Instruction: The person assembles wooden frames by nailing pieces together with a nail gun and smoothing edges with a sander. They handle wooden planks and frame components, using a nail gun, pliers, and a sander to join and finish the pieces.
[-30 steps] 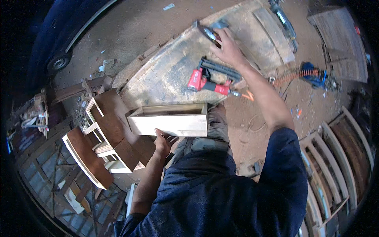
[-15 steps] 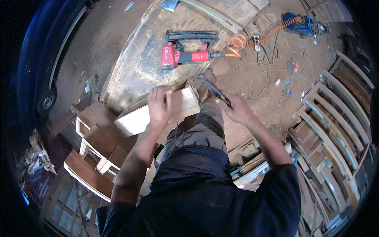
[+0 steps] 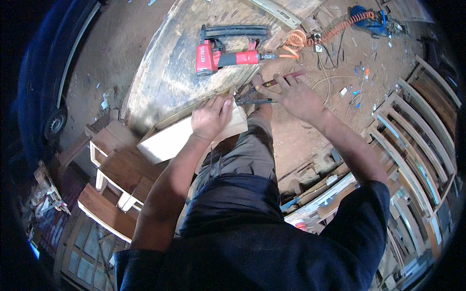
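A pale wooden box-like piece (image 3: 167,141) leans slantwise in front of my legs, against the edge of the worktable. My left hand (image 3: 211,117) is closed over its upper edge near the right end. In my right hand (image 3: 297,98) is a pair of pliers (image 3: 262,101), its handles spread wide, one with red on it. The jaws are at the box's upper right corner, close to my left fingertips. What lies between the jaws is too small to make out.
A red and black nail gun (image 3: 228,58) lies on the worn worktable (image 3: 162,72), joined to a coiled orange hose (image 3: 335,35). Wooden frames (image 3: 124,169) stand at left, curved wooden parts (image 3: 412,145) at right. A dark vehicle (image 3: 46,63) stands far left.
My left hand has moved right along the box edge and closed on it. My right hand has shifted up and right, and the pliers' handles have opened with the jaws at the corner.
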The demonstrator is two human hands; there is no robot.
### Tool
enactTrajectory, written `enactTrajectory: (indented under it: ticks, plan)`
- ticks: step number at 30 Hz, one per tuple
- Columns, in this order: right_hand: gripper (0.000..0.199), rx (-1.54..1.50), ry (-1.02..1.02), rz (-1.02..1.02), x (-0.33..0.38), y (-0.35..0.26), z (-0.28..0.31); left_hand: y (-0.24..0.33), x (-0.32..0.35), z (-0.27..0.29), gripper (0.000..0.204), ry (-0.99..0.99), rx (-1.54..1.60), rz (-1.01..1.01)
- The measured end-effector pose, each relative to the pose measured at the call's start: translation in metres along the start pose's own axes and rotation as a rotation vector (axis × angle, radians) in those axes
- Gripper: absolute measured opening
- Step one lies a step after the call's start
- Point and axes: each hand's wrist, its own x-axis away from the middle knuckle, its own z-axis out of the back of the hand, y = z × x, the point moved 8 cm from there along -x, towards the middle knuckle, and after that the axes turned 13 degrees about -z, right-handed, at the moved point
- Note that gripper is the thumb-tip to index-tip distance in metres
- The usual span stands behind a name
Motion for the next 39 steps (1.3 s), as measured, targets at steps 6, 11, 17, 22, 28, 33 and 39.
enactTrajectory:
  ticks: [6, 11, 17, 22, 28, 33, 39]
  plan:
    - [0.058, 0.115, -0.081, 0.170, -0.021, 0.002, 0.004, 0.001, 0.001, 0.000, 0.014, -0.009, -0.027, 0.002]
    - [0.050, -0.126, -0.319, -0.049, -0.031, 0.019, -0.039, 0.000, 0.001, -0.003, 0.016, -0.064, -0.094, -0.002]
    - [0.036, -0.580, -0.434, -0.296, -0.011, 0.011, -0.099, 0.000, 0.001, -0.003, 0.015, -0.062, -0.092, -0.002]
    - [0.039, -1.217, -0.133, -0.442, 0.011, -0.023, -0.060, 0.001, 0.000, -0.003, 0.013, -0.039, -0.087, -0.011]
    - [0.025, -1.884, -0.301, -0.846, 0.059, -0.049, -0.039, 0.000, 0.000, -0.005, 0.014, -0.059, -0.087, 0.008]
    - [0.020, -1.645, -0.793, -0.845, 0.066, -0.084, -0.058, -0.001, 0.000, -0.007, 0.013, -0.079, -0.094, 0.005]
    - [0.029, -1.926, -0.655, -0.903, 0.069, -0.068, -0.054, 0.000, 0.001, -0.007, 0.014, -0.066, -0.104, -0.003]
